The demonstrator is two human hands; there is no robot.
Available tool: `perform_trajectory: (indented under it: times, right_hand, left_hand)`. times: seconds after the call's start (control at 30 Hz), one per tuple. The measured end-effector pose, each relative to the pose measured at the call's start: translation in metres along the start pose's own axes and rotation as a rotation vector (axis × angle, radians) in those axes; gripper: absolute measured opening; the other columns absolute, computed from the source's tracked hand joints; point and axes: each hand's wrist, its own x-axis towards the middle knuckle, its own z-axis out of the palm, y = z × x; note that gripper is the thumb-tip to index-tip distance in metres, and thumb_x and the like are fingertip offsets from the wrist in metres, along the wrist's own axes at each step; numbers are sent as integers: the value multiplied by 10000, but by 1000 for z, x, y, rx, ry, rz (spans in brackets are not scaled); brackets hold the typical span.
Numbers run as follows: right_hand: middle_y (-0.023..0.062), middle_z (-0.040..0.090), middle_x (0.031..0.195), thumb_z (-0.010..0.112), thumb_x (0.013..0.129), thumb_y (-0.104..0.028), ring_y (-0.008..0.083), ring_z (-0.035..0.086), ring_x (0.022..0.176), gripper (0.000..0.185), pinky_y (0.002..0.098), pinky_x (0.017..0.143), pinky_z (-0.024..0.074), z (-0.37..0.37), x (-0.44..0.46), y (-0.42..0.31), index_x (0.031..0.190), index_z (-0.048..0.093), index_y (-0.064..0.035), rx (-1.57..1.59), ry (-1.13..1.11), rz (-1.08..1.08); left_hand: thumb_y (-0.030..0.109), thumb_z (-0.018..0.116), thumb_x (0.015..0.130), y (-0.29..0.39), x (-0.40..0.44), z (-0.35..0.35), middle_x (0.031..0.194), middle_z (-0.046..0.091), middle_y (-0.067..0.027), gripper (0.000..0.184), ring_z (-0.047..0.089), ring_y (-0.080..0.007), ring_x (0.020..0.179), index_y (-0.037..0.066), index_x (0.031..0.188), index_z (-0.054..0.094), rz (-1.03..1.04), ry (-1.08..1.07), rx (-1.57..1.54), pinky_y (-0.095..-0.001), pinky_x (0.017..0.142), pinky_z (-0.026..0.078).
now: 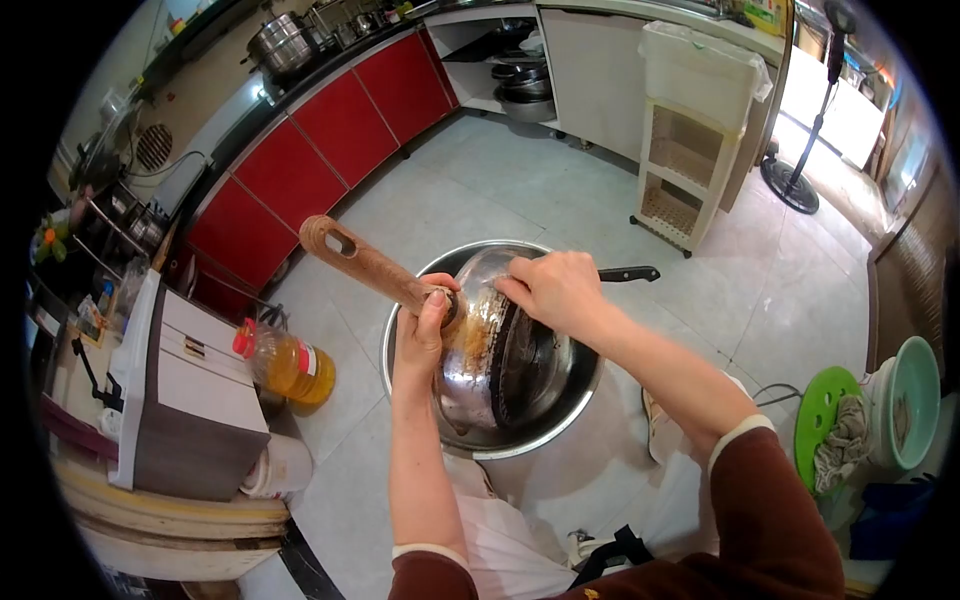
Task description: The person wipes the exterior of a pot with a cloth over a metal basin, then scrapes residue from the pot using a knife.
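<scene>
A metal pot (467, 365) is held tilted on its side over the mouth of a wide metal basin (390, 375), which is set on the tiled floor (420, 185). Its wooden handle (362, 262) is grasped by the left hand (425, 318) close to where it meets the pot, and the wall is stained brown and blackened. The fingers of the right hand (555, 288) are bent against the pot's upper side; whether anything is pinched beneath them cannot be told from this angle. Past the basin's rim, near the right hand, a black handle (630, 273) is seen jutting out. Yellow liquid is held in a red-capped bottle (290, 365) on the left. A cloth (842, 445) is draped over a green perforated board (822, 395), beside a pale green tub (925, 375). Dark pans (525, 88) are stacked in an open cupboard (465, 60), and a steamer pot (282, 42) is stood on the counter.
</scene>
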Motion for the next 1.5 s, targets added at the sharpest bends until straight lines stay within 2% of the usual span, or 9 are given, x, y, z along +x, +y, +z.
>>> perform_trajectory:
  times: [0.1,0.23,0.43,0.5,0.63,0.77,0.9,1.0,1.5]
  right_hand:
    - [127,647,610,632,882,-396,328,665,595,327,444,549,515,0,5,15,732,678,-108,-64,-40,99]
    - [135,664,639,626,889,-406,325,675,610,324,443,560,523,-4,0,3,785,705,-109,-77,-63,10]
    - [127,654,625,631,882,-402,329,671,606,332,448,566,521,-1,3,10,744,680,-104,-90,-65,98]
    - [133,661,638,633,880,-409,330,676,619,331,448,575,527,-1,-1,2,767,694,-103,-74,-56,9]
    - [127,656,632,633,879,-405,328,676,625,323,447,572,525,-2,6,15,759,686,-110,-77,-89,115]
    - [124,653,626,631,882,-402,323,674,622,315,440,561,521,0,-1,9,769,695,-114,-56,-30,24]
    - [121,646,615,634,877,-398,321,669,610,312,443,549,514,-1,3,12,753,684,-116,-93,-73,103]
    - [115,641,607,638,874,-397,320,665,596,311,446,541,510,-1,-1,9,741,678,-118,-73,21,-18]
    - [117,646,612,647,868,-412,314,670,611,333,438,560,523,0,0,27,729,683,-112,-108,-23,91]
  left_hand:
    - [386,607,907,-2,-1,-1,879,543,25,348,494,-77,832,54,1008,628,-10,28,-26,-236,763,394]
    - [381,606,908,2,-1,1,874,539,29,343,490,-73,828,54,1010,628,-9,13,-20,-235,755,393]
    - [386,608,902,-5,2,-4,878,526,27,347,475,-72,829,55,1005,627,5,-10,8,-235,751,379]
    - [384,606,900,-4,3,-3,880,523,25,344,471,-72,831,56,1003,627,8,-28,1,-235,752,374]
    - [389,603,896,-3,2,-3,892,526,20,354,473,-80,843,55,1007,626,14,-4,24,-241,763,376]
    - [399,604,891,-2,1,-3,895,532,16,370,479,-89,842,51,1016,623,-13,-27,14,-249,769,385]
    - [385,601,893,0,-1,1,884,534,17,360,480,-86,831,47,1017,622,9,3,10,-247,761,387]
    - [372,601,895,-3,2,-2,877,536,18,350,481,-83,825,43,1016,622,3,-21,18,-245,756,388]
    - [380,606,895,-3,0,-2,894,548,6,355,497,-89,840,45,1012,626,22,-17,8,-245,760,398]
